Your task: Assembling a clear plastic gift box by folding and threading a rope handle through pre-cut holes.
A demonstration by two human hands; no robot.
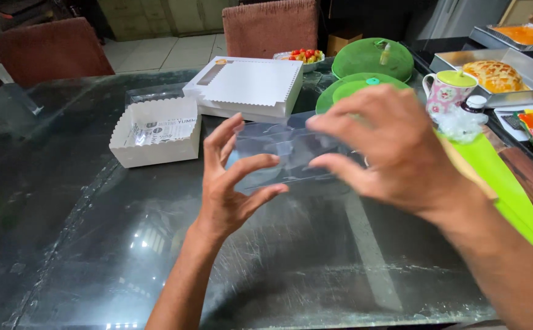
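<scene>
The clear, thin plastic sheet (288, 150) is held above the middle of the dark glass table (95, 244). The left hand (233, 183) and right hand (388, 146) pinch its opposite edges, fingers partly curled. It appears light, flexible and slippery; edge grips suit it best.

Glass table (95, 244) bare below and to the left of both hands, toward the near edge: free passage there. Beyond the left hand (233, 183), an open white box (156, 131) and a flat white box stack (245, 85) block the way. Beyond the right hand (388, 146), green lids (370, 61), a floral mug (446, 91) and a bread tray (498, 76) crowd the route.
</scene>
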